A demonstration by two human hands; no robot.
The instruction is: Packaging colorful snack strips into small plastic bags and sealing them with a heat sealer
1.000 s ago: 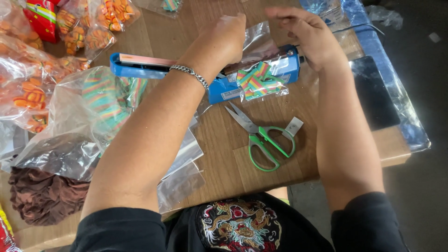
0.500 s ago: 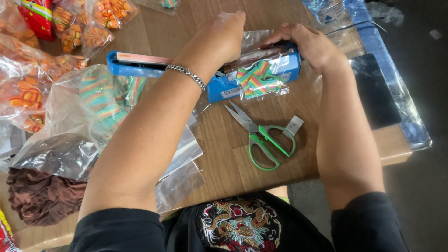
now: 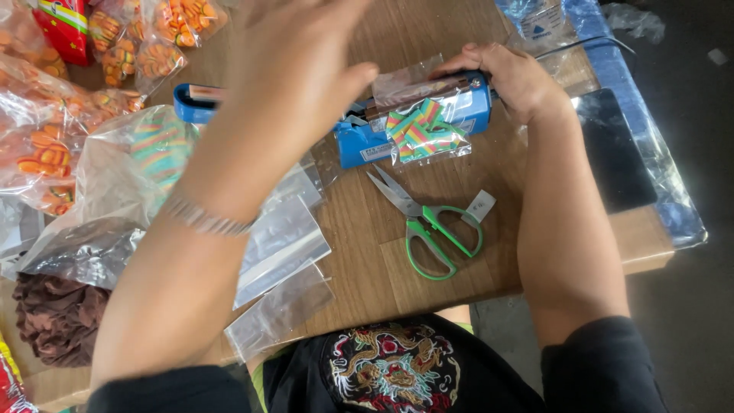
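The right hand (image 3: 514, 76) rests palm-down on the right end of the blue heat sealer (image 3: 405, 122), fingers curled over its top bar and pressing on the clear neck of a small candy bag (image 3: 423, 130) (rainbow-striped strips show through the plastic). The left hand (image 3: 294, 53) is raised above the table (image 3: 367, 252), blurred, with fingers spread and thumb out; it holds nothing and touches nothing that can be seen. The sealer lies on the wooden table with its long axis running left to right, tilted slightly up toward the right, its left end partly hidden behind the left forearm. The bag hangs over the sealer's front face, its filled end pointing toward the person. Just below lie green-handled scissors (image 3: 428, 226), blades pointing up-left toward the sealer. A large bag of striped candy (image 3: 145, 160) sits to the left, beside 2 or more empty clear bags (image 3: 279, 245).
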